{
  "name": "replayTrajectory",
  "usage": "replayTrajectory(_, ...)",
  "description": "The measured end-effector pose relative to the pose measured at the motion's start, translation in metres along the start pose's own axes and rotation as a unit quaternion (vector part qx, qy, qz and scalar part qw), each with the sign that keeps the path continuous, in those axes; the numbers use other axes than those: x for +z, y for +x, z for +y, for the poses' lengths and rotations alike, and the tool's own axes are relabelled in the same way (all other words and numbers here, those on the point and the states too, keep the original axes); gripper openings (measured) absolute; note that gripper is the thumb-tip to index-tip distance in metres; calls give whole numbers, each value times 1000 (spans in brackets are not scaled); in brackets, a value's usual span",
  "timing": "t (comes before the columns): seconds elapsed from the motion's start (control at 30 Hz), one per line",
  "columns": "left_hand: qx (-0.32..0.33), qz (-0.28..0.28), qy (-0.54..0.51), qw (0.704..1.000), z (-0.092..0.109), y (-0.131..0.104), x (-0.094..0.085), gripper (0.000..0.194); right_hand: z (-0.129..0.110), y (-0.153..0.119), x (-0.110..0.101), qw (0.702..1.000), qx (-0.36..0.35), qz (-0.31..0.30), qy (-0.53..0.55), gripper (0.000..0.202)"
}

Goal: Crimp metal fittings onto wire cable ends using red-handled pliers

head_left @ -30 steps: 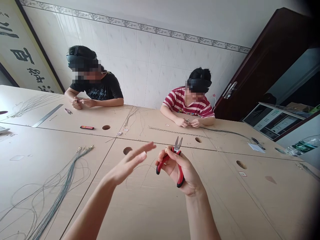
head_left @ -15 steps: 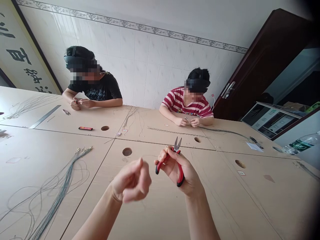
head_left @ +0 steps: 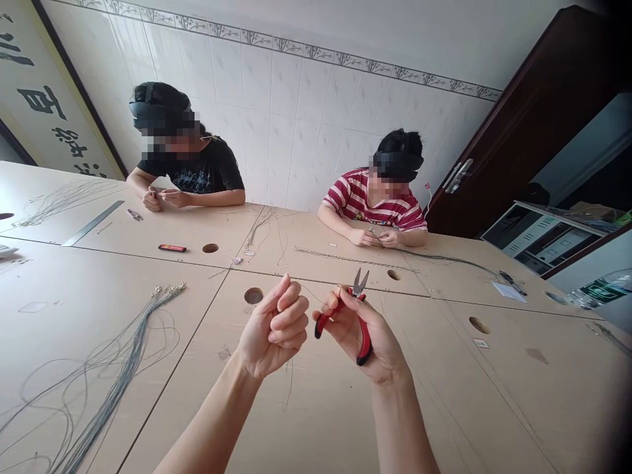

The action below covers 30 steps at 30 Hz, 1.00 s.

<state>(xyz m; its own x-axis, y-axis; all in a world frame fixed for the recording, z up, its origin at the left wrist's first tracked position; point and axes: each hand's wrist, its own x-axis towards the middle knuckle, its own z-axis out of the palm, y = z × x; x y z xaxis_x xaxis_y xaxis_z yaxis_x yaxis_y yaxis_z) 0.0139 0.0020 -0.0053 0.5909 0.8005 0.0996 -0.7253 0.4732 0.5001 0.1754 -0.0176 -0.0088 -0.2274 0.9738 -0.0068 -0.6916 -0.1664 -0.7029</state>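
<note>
- Nearby, over the pale wooden surface (head_left: 320,431), both bare hands are raised; clock directions are read from between them, with 12 pointing away from the person.
- At 9 o'clock, just beside that spot, the left hand (head_left: 276,332) is curled narrow, fingertips folded toward the palm.
- At 3 o'clock the right hand (head_left: 384,349) holds red pliers (head_left: 366,339) with black handle ends; the handles are spread, the jaws stand slightly apart and point to 1 o'clock.
- A thin cord (head_left: 312,289) arcs between the two hands and reaches the right fingertips; a strand hangs below the left hand. I cannot tell whether the cord runs through the curled fingers or behind them.
- From 8 to 10 o'clock lies a bundle of grey-green cords (head_left: 131,362), metal ends gathered at its far tip.
- At 3 o'clock, a small white tag (head_left: 480,343) lies just beside a round hole (head_left: 478,325).
- Farther, at 10 o'clock, a red-and-black object (head_left: 172,248) lies near another hole (head_left: 210,248), with a metal ruler (head_left: 93,224) beyond.
- At 1 o'clock sits a co-worker in a striped shirt (head_left: 368,197); at 11, another in a black top (head_left: 210,168).
- Behind them, at 12 o'clock, stands a tiled wall (head_left: 291,131).
</note>
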Motion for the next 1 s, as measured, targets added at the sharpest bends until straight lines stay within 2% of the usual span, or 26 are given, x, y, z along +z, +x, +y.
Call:
replayTrajectory(0.17, 16, 27, 13, 999, 2, -2, 2, 45, 0, 1, 2, 1000, -1, 10, -2, 14)
replayTrajectory(0.3, 133, 62, -10, 989, 16, -7, 14, 43, 4, 1, 6, 1000, -3, 13, 2, 12)
replayTrajectory(0.43, 264, 102, -8, 959, 38, -9, 24, 39, 11, 0, 11, 1000, -18, 1, -25, 13)
replayTrajectory(0.57, 358, 157, 7, 920, 51, -8, 20, 58, 15, -2, 16, 997, -13, -11, -69, 14)
replayTrajectory(0.67, 389, 185, 34, 902, 50, -5, 11, 59, 18, -4, 18, 993, -19, -15, -112, 14)
replayTrajectory(0.83, 402, 190, 132, 886, 38, 7, -6, 44, 18, -13, 24, 981, 15, -58, -184, 17)
replayTrajectory(0.9, 359, 196, 195, 891, 34, 11, -11, 42, 16, -17, 27, 977, 11, -69, -202, 18)
replayTrajectory(1.0, 239, 189, 330, 893, 28, 13, -14, 45, 11, -21, 29, 977, -22, -64, -204, 18)
